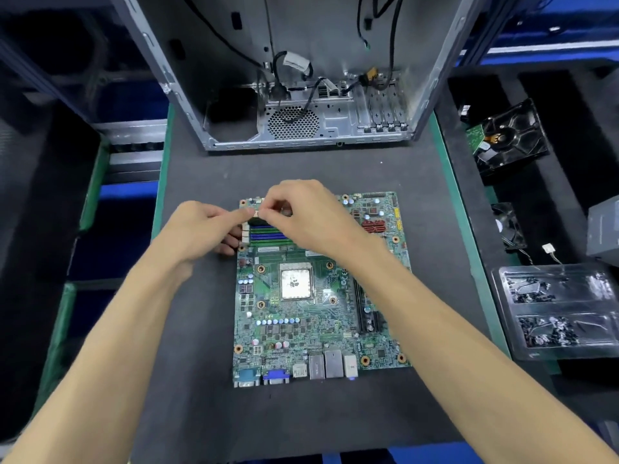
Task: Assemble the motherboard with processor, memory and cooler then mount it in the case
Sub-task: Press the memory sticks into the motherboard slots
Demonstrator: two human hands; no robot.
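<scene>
A: Near edge noted first. The motherboard (318,296) is laid flat on the dark mat (201,363), port row toward the wearer. The processor (296,283) is seen seated at mid-board, nearer than the grip, bare on top; no cooler is fitted.

B: And the grip itself?

A: Left hand (197,229) and right hand (308,216) are met over the far-left corner of the board. Thumbs and forefingers are pinched nearly closed on a small pale piece (256,213). Whether this is the end of a memory stick or a slot latch cannot be told; most of it is hidden by the fingers.

B: What lies below the pinch?

A: The memory slots (268,233), blue and black, directly beneath and just nearer. Their long axis runs left to right, across the line of the forearms. Neither hand is clearly nearer; the left is placed at the slot's left end, the right over its middle. A straight downward press along that axis is judged to be what comes next.

B: Beyond the grip?

A: The open case (301,122), well apart, loose cables inside, no board mounted. To the right of the grip, a clear tray (502,296) with two compartments, both holding small dark screws or similar hardware; a hard drive (509,139) is set farther off.
</scene>
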